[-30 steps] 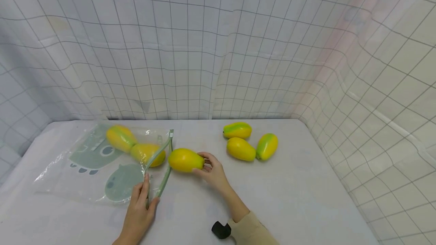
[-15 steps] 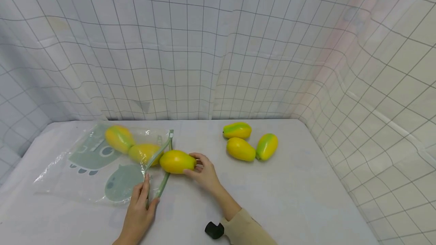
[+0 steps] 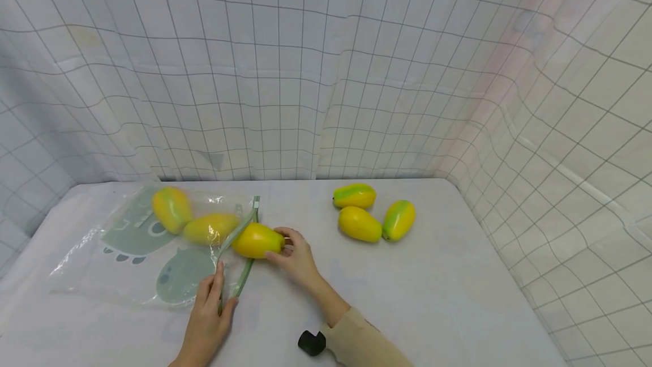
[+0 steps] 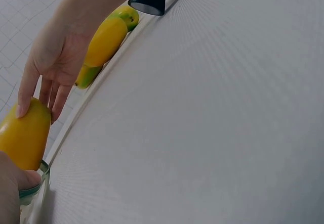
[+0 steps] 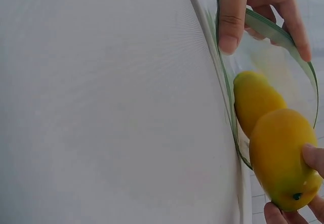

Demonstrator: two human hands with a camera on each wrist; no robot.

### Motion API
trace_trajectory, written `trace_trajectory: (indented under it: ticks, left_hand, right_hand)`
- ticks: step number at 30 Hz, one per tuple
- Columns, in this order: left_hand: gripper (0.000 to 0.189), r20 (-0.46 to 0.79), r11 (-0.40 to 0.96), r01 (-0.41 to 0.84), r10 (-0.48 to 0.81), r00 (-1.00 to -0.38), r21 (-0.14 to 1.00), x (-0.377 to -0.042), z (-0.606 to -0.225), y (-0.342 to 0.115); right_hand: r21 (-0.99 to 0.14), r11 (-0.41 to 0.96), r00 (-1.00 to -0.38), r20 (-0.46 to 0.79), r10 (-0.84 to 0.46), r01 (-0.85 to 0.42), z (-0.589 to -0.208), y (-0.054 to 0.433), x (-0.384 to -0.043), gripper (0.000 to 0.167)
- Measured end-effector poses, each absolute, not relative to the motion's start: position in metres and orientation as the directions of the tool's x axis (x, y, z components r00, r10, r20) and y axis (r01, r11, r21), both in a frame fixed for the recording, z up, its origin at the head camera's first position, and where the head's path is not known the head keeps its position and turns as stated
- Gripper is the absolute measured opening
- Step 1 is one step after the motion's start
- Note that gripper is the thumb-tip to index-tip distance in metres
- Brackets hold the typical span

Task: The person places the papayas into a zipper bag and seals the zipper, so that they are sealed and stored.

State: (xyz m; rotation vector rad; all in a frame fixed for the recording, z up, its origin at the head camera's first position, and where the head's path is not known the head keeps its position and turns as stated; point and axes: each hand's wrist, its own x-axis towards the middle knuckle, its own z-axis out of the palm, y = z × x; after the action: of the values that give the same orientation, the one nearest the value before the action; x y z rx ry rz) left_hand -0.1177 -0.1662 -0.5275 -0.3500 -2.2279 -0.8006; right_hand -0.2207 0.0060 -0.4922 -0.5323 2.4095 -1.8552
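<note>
My right hand (image 3: pixel 297 262) grips the narrow green end of a yellow papaya (image 3: pixel 256 240). Its far end sits in the mouth of a clear zip bag (image 3: pixel 127 268) printed with green dinosaurs. At the near corner of that mouth, my left hand (image 3: pixel 207 316) holds the green zip edges apart, thumb on one and fingers on the other. Two papayas lie inside, one at the back (image 3: pixel 171 210) and one closer to the opening (image 3: pixel 210 229). In the right wrist view, the held papaya (image 5: pixel 281 153) overlaps the inner one (image 5: pixel 255 100).
Three more papayas lie grouped on the white table (image 3: pixel 433 299) to the right: a rear one (image 3: pixel 355 195), a front one (image 3: pixel 359 223) and a right one (image 3: pixel 399 220). A black device (image 3: pixel 312 343) sits at the right wrist. Grid-patterned curtains (image 3: pixel 285 72) stand behind and at the sides.
My right hand has pushed the papaya leftward into the bag's mouth. Both papayas inside have shifted left, the back one turning more upright. My left hand keeps its place.
</note>
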Motion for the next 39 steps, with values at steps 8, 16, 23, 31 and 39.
trace_trajectory:
  ticks: [8,16,23,31,39]
  left_hand:
    - [0.070,0.717,0.765,0.472,0.019,-0.697,0.438,-0.118,-0.527,-0.167]
    - [0.071,0.704,0.769,0.455,0.011,-0.711,0.448,-0.117,-0.530,-0.167]
    - [0.072,0.714,0.772,0.463,0.017,-0.700,0.436,-0.119,-0.530,-0.167]
    - [0.070,0.718,0.764,0.479,0.029,-0.695,0.432,-0.118,-0.530,-0.168]
    - [0.069,0.720,0.764,0.479,0.028,-0.693,0.432,-0.119,-0.532,-0.168]
  right_hand:
    - [-0.944,0.224,-0.945,0.178,-0.275,-0.243,-0.494,-0.009,-0.225,0.048]
    - [-0.935,0.230,-0.947,0.214,-0.241,-0.270,-0.498,-0.023,-0.229,0.046]
    - [-0.949,0.224,-0.962,0.175,-0.211,-0.222,-0.499,-0.034,-0.232,0.049]
    - [-0.925,0.252,-0.952,0.242,-0.187,-0.285,-0.500,-0.044,-0.233,0.047]
    - [-0.915,0.297,-0.958,0.229,-0.171,-0.272,-0.497,-0.048,-0.232,0.047]
